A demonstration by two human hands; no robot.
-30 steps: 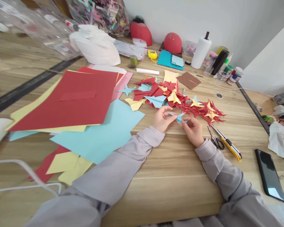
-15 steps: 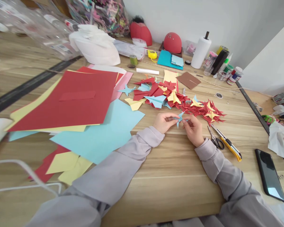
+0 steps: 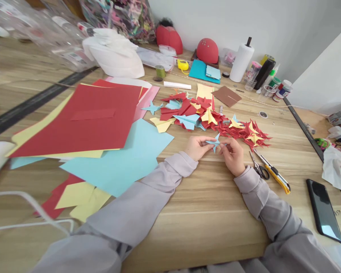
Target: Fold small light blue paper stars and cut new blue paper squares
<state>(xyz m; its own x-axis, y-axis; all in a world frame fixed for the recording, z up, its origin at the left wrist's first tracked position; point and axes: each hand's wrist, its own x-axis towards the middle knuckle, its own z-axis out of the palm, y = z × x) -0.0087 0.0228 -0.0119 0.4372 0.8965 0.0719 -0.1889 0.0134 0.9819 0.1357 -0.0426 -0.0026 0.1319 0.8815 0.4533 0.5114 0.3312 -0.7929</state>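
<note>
Between my fingertips is a small light-blue folded paper star with pointed arms. My left hand pinches it from the left, thumb and fingers closed on it. On the other side, my right hand grips its right part with thumb and forefinger. The fingers cover some of the star's edges. Just beyond my hands lies a heap of red folded paper pieces, with yellow paper stars and a light-blue folded piece among them.
Large red card sheets and a blue sheet spread to the left. Right of my hands lie scissors, a yellow utility knife and a phone. Bottles and jars stand at the back right.
The blue star has turned slightly in my fingers, and more of its left arm shows over my left fingertips. My hands have hardly moved.
</note>
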